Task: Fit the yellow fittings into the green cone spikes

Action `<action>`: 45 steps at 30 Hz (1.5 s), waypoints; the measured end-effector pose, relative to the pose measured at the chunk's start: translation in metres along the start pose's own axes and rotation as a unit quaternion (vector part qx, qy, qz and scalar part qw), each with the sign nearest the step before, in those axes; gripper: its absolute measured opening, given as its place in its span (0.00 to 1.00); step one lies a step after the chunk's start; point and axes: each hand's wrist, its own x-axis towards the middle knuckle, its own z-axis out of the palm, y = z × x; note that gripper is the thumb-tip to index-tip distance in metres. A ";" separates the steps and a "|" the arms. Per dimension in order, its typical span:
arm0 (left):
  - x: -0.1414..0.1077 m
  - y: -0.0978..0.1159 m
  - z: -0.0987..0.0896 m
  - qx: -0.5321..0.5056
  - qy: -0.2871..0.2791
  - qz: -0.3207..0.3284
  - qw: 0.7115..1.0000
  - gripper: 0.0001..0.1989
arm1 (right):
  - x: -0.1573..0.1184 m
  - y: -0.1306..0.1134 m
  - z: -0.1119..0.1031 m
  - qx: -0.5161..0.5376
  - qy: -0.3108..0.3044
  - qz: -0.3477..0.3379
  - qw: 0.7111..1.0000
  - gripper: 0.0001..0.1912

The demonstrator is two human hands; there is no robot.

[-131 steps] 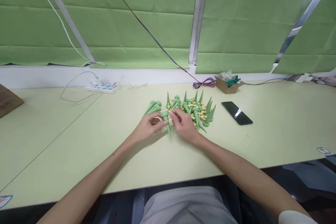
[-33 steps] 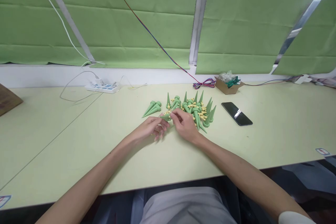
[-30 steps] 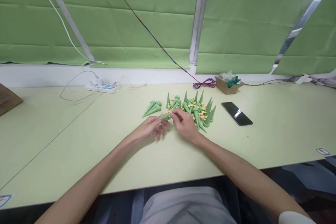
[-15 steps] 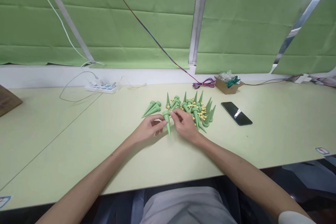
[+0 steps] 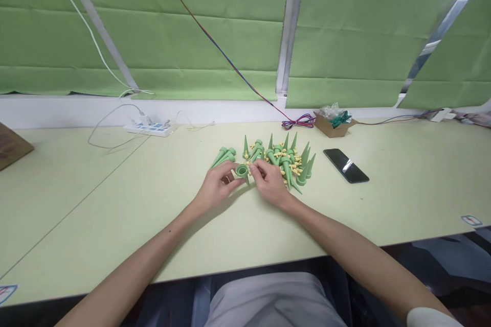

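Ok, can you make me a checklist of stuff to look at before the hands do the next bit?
1. Left hand has hold of the green cone: ok.
2. The cone's hollow end can be seen: ok, it faces the camera.
3. Right hand is close to the cone: ok.
4. Something is pinched in the right hand: cannot tell, its fingertips hide it.
5. Yellow pieces are nearby: ok.
6. Phone is apart from the hands: ok.

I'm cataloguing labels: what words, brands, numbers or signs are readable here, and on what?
None can be read.
White, blue-bordered sticker, right front of the pale yellow table: red marking, too small.
Similar sticker, left front: cut off by the frame, too small.
Hollow green cone in the left hand: no lettering visible.
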 end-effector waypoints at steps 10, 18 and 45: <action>-0.002 0.011 0.002 -0.101 -0.065 -0.122 0.985 0.16 | -0.002 -0.002 0.001 0.004 0.010 -0.007 1.000 0.14; 0.001 0.013 0.002 -0.308 -0.129 -0.228 0.914 0.19 | -0.002 -0.002 0.000 0.013 0.008 -0.013 1.000 0.13; 0.001 0.006 -0.008 -0.289 -0.143 -0.174 0.931 0.20 | -0.001 -0.001 -0.002 0.008 -0.045 -0.010 0.999 0.14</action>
